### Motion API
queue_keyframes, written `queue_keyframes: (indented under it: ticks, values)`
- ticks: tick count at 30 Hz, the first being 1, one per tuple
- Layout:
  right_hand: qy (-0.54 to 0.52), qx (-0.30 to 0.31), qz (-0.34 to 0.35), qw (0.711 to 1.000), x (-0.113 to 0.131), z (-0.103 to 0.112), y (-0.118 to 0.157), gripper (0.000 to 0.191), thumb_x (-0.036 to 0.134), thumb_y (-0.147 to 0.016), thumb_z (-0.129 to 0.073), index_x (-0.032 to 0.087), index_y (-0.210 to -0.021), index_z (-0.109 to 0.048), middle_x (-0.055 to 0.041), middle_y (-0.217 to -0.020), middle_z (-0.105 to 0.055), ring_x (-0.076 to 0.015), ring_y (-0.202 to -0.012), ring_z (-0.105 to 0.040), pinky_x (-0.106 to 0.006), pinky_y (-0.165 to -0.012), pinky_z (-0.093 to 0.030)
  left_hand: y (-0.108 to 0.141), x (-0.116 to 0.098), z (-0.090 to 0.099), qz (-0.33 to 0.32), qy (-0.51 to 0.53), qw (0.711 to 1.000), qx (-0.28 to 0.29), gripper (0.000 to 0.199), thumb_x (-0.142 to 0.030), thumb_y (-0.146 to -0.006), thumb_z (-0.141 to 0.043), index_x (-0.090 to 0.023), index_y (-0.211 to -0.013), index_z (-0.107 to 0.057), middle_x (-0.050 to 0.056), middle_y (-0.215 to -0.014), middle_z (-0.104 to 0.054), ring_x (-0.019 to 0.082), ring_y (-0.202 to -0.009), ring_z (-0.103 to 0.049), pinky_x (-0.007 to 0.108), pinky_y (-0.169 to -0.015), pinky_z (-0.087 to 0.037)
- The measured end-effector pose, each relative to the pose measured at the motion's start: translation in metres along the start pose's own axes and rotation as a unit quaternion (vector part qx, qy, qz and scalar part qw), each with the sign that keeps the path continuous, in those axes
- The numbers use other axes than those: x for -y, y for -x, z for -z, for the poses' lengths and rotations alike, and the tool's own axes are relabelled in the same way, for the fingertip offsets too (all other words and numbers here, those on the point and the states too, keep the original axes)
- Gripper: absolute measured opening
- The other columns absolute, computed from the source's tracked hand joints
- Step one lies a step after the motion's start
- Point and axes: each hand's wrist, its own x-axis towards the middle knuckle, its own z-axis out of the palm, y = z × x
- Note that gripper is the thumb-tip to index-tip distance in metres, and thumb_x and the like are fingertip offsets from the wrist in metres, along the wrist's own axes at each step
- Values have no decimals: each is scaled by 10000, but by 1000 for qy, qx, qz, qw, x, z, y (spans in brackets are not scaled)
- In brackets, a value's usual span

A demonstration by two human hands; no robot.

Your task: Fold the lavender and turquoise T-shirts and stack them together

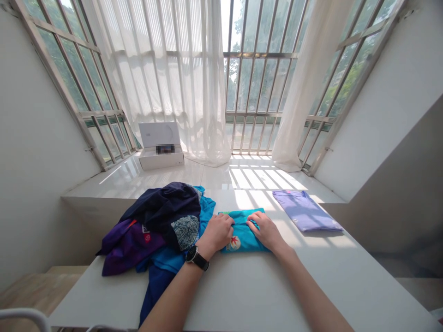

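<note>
A turquoise shirt, folded into a small rectangle with a round red-and-white print, lies flat on the white table. My left hand, a black watch on its wrist, has its fingers curled onto the shirt's left part. On the right part, my right hand pinches the cloth near a crease with thumb and fingers. The left fingertips are partly hidden behind the hand. Just left of my left hand is a loose heap of clothes in dark navy, purple and blue, with a paisley patch.
A folded lavender shirt lies at the table's right edge. The white table meets a window ledge holding an open white box. White curtains hang before the barred window. A curved white bar shows at lower left.
</note>
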Motion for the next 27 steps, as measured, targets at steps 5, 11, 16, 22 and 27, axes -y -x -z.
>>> queue_keyframes:
  ticks: [5, 11, 16, 22, 27]
  values:
    - [-63, 22, -19, 998, -8, 4, 1, 191, 317, -935, -513, 252, -888, -686, -49, -976, -689, -225, -899, -655, -350, -820, -508, 3, -3, 4, 22, 27, 999, -7, 124, -291, -937, -592, -183, -943, -653, 79, -985, -695, 254, -969, -617, 365, -841, -473]
    - [-72, 17, -35, 997, -12, 7, 1, 145, 349, -893, -564, 245, -795, -588, -21, -841, -629, -215, -798, -616, -340, -753, -489, 2, 1, 5, 34, 37, 999, 4, 89, -276, -936, -628, -187, -938, -623, 68, -1003, -683, 243, -989, -614, 342, -840, -471]
    - [-122, 54, -22, 991, -8, 11, 2, 209, 408, -930, -540, 249, -808, -602, -36, -929, -639, -215, -859, -623, -372, -844, -509, 0, 6, 3, 42, 29, 999, 9, 73, -251, -964, -599, -189, -954, -635, 66, -1019, -687, 238, -1017, -623, 336, -853, -467]
    - [-150, 73, -9, 986, -4, 19, 3, 196, 406, -910, -593, 246, -825, -667, -68, -1047, -658, -243, -1006, -632, -414, -949, -504, 2, 3, 1, 29, 24, 999, -8, 124, -317, -964, -621, -196, -978, -648, 73, -1073, -689, 253, -1065, -613, 346, -865, -467]
    - [-156, 79, -13, 984, -5, 18, 4, 191, 403, -892, -623, 245, -847, -720, -83, -1092, -658, -253, -1046, -638, -426, -986, -500, 1, 1, 0, 38, 9, 999, -8, 133, -292, -1000, -557, -189, -960, -631, 82, -1051, -684, 241, -1010, -617, 337, -842, -470]
